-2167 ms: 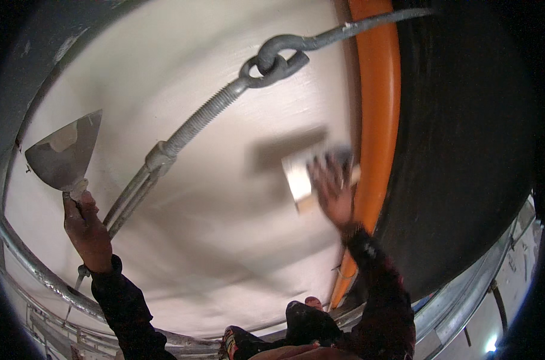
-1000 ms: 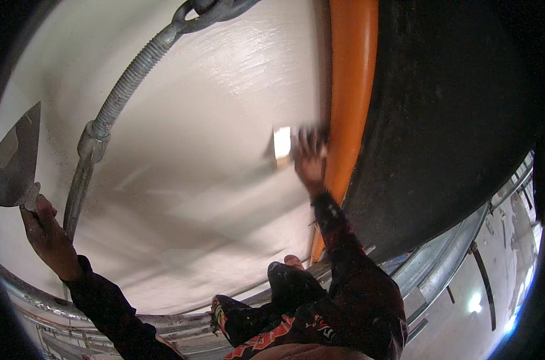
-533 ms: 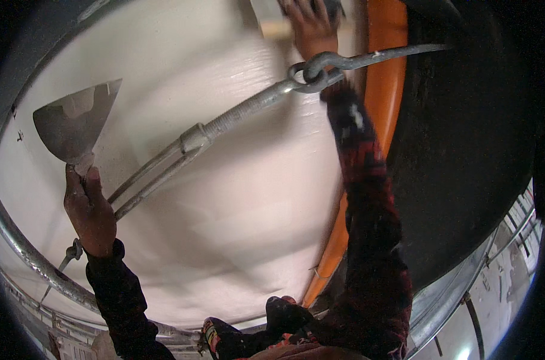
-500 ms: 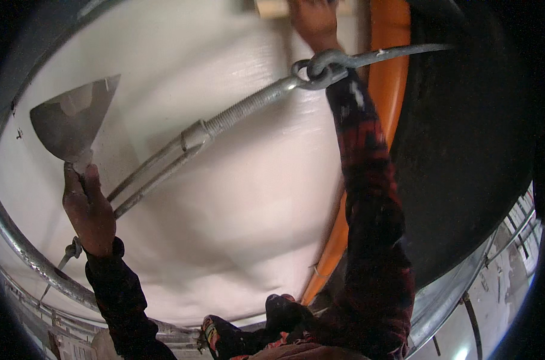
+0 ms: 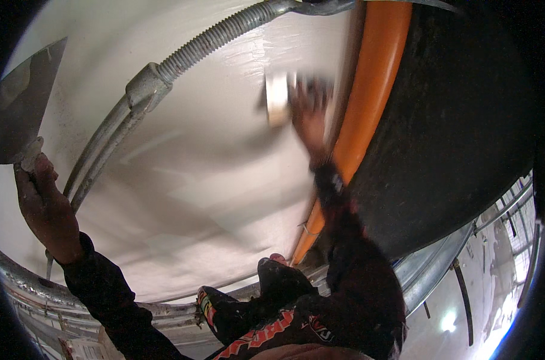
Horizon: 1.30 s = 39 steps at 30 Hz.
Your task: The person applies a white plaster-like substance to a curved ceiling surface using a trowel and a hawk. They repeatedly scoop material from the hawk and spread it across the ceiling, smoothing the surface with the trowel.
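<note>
My left hand point(image 5: 47, 204) is closed round the handle of a wide metal scraper point(image 5: 23, 102), whose blade points up at the far left. My right hand point(image 5: 308, 120), blurred by motion, grips a flat, pale rectangular tool point(image 5: 278, 99) with a wooden-looking part, pressed to the white curved surface point(image 5: 212, 150) just left of an orange strip point(image 5: 380, 60). A grey threaded turnbuckle point(image 5: 146, 90) runs diagonally between the scraper and my right hand, in front of that surface.
A broad black curved panel point(image 5: 446, 132) borders the orange strip on the right. Metal tubes and rails point(image 5: 440, 261) run along the lower edges. My knees point(image 5: 278, 279) show at bottom centre, and a pale surface point(image 5: 482, 294) with dark straps lies beyond at lower right.
My right hand and its tool have come down from the top edge to upper middle. The turnbuckle and scraper now appear farther left and higher as the view has shifted.
</note>
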### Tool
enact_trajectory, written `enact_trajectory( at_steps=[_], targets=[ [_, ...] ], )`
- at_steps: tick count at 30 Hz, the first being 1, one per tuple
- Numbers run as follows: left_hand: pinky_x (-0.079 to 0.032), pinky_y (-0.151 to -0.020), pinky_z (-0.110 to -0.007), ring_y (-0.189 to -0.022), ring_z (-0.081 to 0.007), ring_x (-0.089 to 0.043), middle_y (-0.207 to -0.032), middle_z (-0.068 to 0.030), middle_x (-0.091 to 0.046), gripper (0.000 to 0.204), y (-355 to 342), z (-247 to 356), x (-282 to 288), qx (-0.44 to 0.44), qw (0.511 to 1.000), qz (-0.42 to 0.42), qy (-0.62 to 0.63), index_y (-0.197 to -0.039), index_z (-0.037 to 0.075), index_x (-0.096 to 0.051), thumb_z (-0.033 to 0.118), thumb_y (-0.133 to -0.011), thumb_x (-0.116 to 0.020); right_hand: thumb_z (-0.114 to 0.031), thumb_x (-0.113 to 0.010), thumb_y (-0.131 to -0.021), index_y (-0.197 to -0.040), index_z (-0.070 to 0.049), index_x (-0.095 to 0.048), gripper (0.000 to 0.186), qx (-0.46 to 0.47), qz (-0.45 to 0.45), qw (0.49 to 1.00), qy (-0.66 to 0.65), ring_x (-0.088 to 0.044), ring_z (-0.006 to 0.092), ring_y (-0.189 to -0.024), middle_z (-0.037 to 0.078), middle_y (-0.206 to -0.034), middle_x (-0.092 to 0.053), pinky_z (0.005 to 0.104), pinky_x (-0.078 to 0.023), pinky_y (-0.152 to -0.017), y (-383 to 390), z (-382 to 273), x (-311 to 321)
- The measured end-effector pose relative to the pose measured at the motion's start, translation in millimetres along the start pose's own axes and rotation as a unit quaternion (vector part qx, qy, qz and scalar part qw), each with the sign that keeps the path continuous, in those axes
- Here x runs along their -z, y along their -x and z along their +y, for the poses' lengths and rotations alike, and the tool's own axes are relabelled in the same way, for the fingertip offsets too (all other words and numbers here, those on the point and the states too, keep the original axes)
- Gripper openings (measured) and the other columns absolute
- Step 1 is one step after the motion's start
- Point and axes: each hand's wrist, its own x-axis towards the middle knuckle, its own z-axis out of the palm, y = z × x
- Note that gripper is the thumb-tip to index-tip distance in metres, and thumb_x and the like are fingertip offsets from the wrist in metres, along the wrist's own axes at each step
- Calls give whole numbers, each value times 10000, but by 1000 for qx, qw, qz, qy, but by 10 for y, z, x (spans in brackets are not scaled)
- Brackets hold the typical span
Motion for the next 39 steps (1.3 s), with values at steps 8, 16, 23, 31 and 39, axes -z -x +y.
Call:
enact_trajectory(
  at_steps=[8,16,23,31,39],
  targets=[
    [-466,-826,-379,-891,-275,-607,-1017,-213,-632,391,80,-11,-56,32,993,-26,111,-1270,-39,-490,242,-999,-463,-35,-441,-893,-1467,-199,-340,606,-28,-110,990,-82,-246,296,-1421,44,-1529,-314,599,-56,-1158,1400,-437,466],
    [-468,-839,-415,-926,-350,-625,-1037,-269,-629,365,129,-48,-20,65,987,-2,144,-1254,-72,-481,170,-984,-450,-196,-558,-894,-1431,-229,-407,559,89,325,940,47,-421,299,-1315,26,-1405,-496,635,-242,-1069,-3397,-92,838],
    [-474,-778,-450,-851,-381,-628,-960,-282,-628,308,86,-68,81,44,992,9,118,-1199,-75,-499,132,-975,-458,-218,-506,-875,-1089,-84,-642,286,36,77,996,31,-603,381,-1018,156,-1063,-667,482,-478,-868,-4843,-172,894],
    [-482,-716,-383,-762,-308,-624,-886,-245,-639,319,95,-133,104,8,997,19,69,-1183,-75,-508,171,-980,-495,-273,-510,-920,-1285,-139,-473,391,60,168,983,49,-461,337,-1212,99,-1307,-473,645,-375,-935,-2582,-572,424],
    [-489,-767,-398,-845,-322,-651,-952,-251,-647,414,91,-85,-52,-2,998,-4,60,-1207,-80,-508,272,-993,-462,-36,-414,-873,-1503,-197,-260,669,-48,-340,938,-44,-143,301,-1453,36,-1569,-206,658,-75,-1115,2460,-1235,331]
  ],
)
